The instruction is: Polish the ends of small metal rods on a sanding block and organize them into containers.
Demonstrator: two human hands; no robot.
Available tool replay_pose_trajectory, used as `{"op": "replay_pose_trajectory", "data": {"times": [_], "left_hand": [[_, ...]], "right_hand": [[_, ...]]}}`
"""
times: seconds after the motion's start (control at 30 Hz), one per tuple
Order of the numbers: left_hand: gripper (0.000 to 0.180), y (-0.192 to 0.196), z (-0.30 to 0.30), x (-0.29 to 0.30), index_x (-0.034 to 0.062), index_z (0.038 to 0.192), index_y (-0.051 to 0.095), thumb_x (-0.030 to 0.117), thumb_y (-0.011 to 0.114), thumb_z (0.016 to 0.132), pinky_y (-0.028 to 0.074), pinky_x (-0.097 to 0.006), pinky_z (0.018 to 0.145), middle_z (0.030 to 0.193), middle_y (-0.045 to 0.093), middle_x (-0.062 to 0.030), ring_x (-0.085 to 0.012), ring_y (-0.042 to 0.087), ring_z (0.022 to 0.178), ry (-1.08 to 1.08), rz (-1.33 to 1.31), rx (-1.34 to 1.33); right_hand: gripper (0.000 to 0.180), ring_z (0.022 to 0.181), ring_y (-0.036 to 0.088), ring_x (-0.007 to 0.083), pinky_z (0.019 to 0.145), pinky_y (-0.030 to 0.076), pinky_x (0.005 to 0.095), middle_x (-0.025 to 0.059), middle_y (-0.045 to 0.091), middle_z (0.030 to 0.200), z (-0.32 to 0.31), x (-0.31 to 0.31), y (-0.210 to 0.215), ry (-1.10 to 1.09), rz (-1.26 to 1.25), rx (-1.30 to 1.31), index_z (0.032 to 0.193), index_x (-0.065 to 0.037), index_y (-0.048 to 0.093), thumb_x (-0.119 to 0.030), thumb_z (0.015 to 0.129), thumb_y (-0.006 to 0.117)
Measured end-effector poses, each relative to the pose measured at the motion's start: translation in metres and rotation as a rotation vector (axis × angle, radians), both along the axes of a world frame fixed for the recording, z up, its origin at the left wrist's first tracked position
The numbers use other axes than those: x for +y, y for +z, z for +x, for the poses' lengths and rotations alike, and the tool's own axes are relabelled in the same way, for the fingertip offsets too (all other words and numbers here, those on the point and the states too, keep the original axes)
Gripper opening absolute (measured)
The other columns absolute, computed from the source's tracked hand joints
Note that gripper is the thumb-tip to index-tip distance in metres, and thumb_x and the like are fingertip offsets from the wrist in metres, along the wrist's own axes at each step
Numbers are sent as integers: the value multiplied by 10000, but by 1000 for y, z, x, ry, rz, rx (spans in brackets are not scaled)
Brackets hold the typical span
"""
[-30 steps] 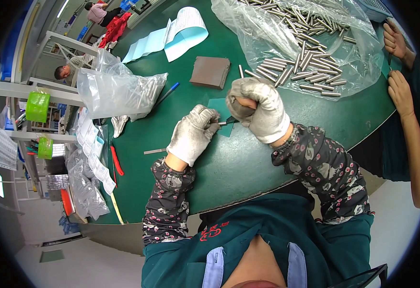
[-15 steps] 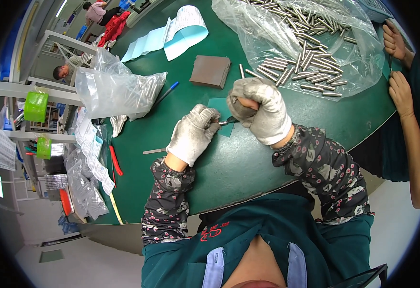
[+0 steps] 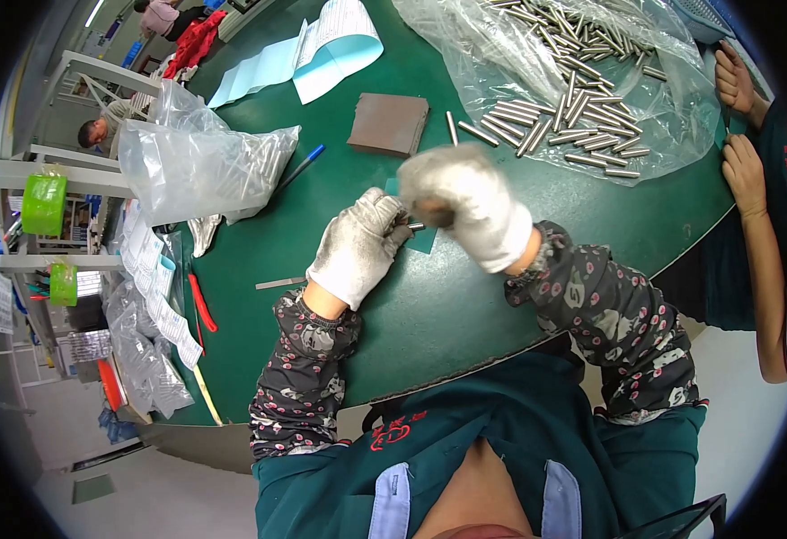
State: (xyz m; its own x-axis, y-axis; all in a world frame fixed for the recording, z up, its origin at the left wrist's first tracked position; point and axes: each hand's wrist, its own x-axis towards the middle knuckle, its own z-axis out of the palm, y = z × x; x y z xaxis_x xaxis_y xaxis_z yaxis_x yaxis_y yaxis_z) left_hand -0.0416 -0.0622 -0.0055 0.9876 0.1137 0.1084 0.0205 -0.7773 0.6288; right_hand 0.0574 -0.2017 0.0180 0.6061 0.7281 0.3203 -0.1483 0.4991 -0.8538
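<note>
My left hand [image 3: 358, 244], in a pale, soiled work glove, pinches a small shiny metal pin [image 3: 416, 226] over a green sheet [image 3: 425, 241] on the table. Only one end of the pin sticks out past the fingertips. My right hand [image 3: 461, 202], gloved too and smeared by motion, is closed in a fist just right of the pin. A dark patch shows at its underside; what it holds is too blurred to name. Beyond the hands lies a brown rectangular block [image 3: 388, 124]. A thin flat metal strip [image 3: 280, 283] lies by my left wrist.
Many metal pins [image 3: 591, 121] lie on a clear plastic sheet [image 3: 690, 117] at the far right. At left are a plastic bag of pins [image 3: 205, 171], a blue pen [image 3: 302, 167], red-handled pliers [image 3: 201, 304] and paper sheets [image 3: 338, 45]. A co-worker's hands [image 3: 746, 171] rest at the right edge.
My right fist has swung slightly left and turned; the dark tool tip that met the pin's end no longer shows clearly. My left hand keeps its pinch. The whole view has shifted slightly.
</note>
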Motion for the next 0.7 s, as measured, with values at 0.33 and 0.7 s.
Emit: {"op": "replay_pose_trajectory", "data": {"times": [0.33, 0.7], "left_hand": [[197, 10, -1, -7, 58, 876, 552, 39, 635, 699, 466, -311, 606, 792, 538, -78, -239, 570, 691, 25, 132, -68], [215, 10, 1, -11, 31, 860, 552, -38, 649, 681, 448, -272, 580, 786, 529, -78, -202, 560, 662, -35, 185, -145]], "right_hand": [[361, 371, 228, 88, 357, 186, 227, -18, 259, 451, 6, -5, -12, 19, 52, 303, 531, -104, 333, -278, 840, 403], [336, 424, 261, 89, 402, 202, 230, -18, 262, 495, 4, -7, -15, -17, 121, 307, 544, -113, 314, -300, 797, 432]]}}
